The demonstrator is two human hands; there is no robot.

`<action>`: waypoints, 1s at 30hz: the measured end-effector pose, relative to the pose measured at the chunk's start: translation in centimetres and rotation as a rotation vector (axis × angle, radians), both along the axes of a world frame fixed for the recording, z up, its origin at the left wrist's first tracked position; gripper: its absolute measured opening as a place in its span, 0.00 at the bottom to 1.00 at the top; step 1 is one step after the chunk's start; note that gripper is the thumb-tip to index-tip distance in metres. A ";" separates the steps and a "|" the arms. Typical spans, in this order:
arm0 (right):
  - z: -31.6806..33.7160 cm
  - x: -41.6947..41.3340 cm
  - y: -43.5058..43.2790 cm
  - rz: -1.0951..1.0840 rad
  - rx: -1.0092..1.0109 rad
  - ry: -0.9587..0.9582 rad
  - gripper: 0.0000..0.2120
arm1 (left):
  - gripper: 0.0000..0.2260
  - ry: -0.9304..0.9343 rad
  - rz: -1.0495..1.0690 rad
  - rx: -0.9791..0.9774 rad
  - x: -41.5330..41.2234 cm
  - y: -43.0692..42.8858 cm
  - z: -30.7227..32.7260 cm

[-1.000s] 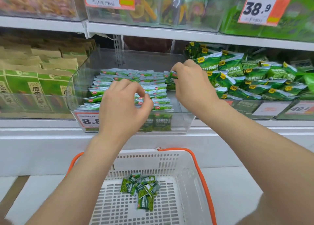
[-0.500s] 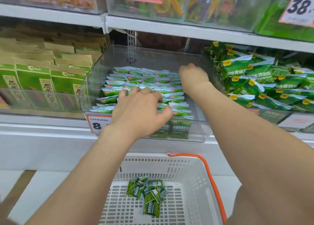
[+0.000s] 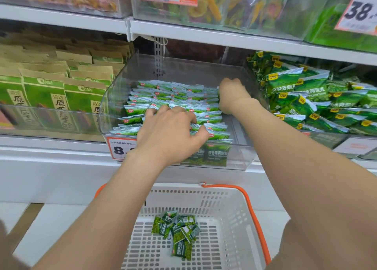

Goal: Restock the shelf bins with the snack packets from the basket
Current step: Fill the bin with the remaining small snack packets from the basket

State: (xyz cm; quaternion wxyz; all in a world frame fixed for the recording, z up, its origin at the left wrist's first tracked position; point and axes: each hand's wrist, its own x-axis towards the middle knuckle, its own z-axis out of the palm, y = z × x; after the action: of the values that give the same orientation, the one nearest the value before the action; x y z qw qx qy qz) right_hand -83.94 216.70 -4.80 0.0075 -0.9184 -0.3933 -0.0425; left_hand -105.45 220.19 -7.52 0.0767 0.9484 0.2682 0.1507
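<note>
Left hand [image 3: 171, 131] lies palm down, fingers spread on packets [image 3: 175, 98] rowed in the clear bin [image 3: 240, 153]; right hand [image 3: 232, 95] curls at the back right, grip hidden. Spare packets in the basket [image 3: 224, 190] below look light, crinkly, slippery: pinch a sealed edge. A second ago the left hand hovered; now it rests.

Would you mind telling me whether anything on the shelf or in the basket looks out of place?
Nothing looks damaged or spilled. The small packets in the clear bin stand in neat rows, but the larger green bags to its right lie heaped at all angles, and the loose packets in the basket are jumbled.
</note>
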 end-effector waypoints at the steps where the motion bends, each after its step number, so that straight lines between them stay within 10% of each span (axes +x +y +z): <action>1: 0.4 -0.3 -0.4 0.000 0.005 0.026 0.21 | 0.24 -0.023 0.007 0.001 0.0 0.0 0.0; 10: 3.6 -7.7 -8.7 0.314 0.275 -0.221 0.12 | 0.13 -0.314 -0.011 0.103 -0.7 -0.7 -0.4; 19: -0.7 -14.2 -14.6 0.545 -0.405 0.211 0.07 | 0.07 -0.803 -0.193 0.369 -1.7 -5.5 -6.0; 24: -6.5 -15.0 -16.0 0.577 -0.739 0.242 0.14 | 0.08 -0.530 -0.243 0.204 -2.7 -7.1 -14.0; 30: -8.6 -15.3 -16.0 0.629 -0.824 0.202 0.03 | 0.09 0.381 -0.255 -0.176 -4.0 -8.0 -24.6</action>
State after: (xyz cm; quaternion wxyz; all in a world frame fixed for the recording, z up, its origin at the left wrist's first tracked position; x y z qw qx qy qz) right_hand -99.28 200.67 -13.36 -0.3039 -0.6823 -0.6313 0.2086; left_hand -109.40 212.15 -32.10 0.1257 0.9756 0.1679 -0.0656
